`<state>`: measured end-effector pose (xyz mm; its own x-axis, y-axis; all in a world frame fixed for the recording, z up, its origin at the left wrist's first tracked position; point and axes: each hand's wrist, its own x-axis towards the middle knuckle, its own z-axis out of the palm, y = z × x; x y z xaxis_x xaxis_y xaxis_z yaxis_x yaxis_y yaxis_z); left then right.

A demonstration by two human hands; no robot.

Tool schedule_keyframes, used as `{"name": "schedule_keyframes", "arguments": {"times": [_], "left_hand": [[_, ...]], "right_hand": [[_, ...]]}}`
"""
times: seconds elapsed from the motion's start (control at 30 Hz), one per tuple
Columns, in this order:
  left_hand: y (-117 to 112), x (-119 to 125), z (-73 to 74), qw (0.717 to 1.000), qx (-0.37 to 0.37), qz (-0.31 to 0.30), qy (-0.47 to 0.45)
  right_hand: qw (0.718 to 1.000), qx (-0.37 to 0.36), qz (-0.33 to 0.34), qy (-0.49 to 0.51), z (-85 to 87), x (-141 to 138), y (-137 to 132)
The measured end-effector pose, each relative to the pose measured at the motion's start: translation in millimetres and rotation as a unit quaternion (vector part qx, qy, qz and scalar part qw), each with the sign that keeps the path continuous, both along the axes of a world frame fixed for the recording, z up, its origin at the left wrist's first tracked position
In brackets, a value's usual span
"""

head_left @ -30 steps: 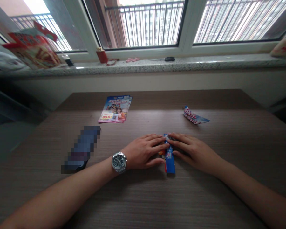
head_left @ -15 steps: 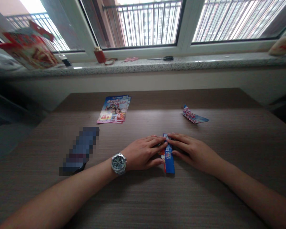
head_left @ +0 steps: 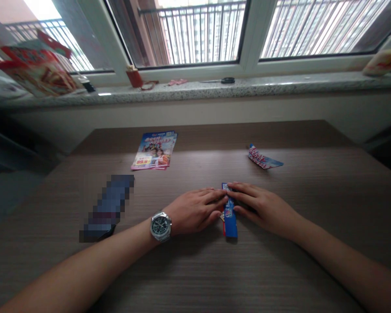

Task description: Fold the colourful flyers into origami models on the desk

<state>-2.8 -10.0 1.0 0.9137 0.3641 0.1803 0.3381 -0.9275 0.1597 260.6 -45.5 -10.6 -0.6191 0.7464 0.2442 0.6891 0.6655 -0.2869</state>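
A narrow blue printed strip of folded glossy paper (head_left: pixel 230 227) is laid lengthwise on the brown wood-grain counter (head_left: pixel 189 274), between both hands. Left hand (head_left: pixel 195 212): fingers extended, slightly parted, tips rested on the strip's far half. Right hand (head_left: pixel 262 205): fingers loosely spread, tips set along its right edge. No pinch seen. Judged light, thin, slightly slippery, easily creased, springy at the fold; best gripped by the uncovered near end.

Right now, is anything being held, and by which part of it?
Nothing looks grasped: the left grip and the right grip only rest on the folded paper, at its far half.
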Motion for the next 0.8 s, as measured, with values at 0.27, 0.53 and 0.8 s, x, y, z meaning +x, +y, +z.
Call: {"name": "schedule_keyframes", "arguments": {"times": [0.27,0.53,0.8], "left_hand": [[-4.0,3.6,2.3,1.0,-0.008,0.021,0.006],[-6.8,4.4,3.2,1.0,-0.02,0.021,0.01],[-8.1,6.3,4.0,0.999,-0.017,0.028,0.003]], "right_hand": [[1.0,0.004,-0.003,0.018,1.2,-0.6,0.2],[1.0,-0.007,-0.003,0.016,3.6,-1.7,0.1],[1.0,-0.005,-0.001,0.016,3.2,-1.9,-0.4]]}}
